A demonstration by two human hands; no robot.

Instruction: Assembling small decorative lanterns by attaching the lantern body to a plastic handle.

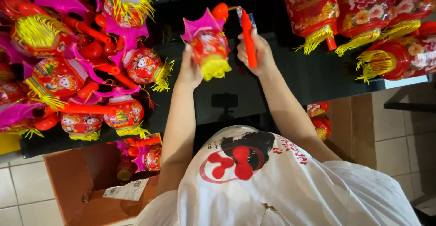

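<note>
My left hand [190, 69] grips a small red toy lantern [209, 46] with a pink pointed top and a yellow fringe at its bottom. My right hand [258, 55] is closed around the lantern's red stick handle [248, 39], which stands nearly upright. A thin hook with a red knob [220, 11] joins the stick's top to the lantern. Both hands are raised over a glossy black table [299, 78]. My white shirt with a red and black print fills the lower part of the view.
A heap of similar red, pink and yellow lanterns [77, 67] covers the table's left side. Larger red lanterns with yellow tassels [363, 12] lie at the right. An open cardboard box [95, 185] holding more lanterns stands on the tiled floor at lower left.
</note>
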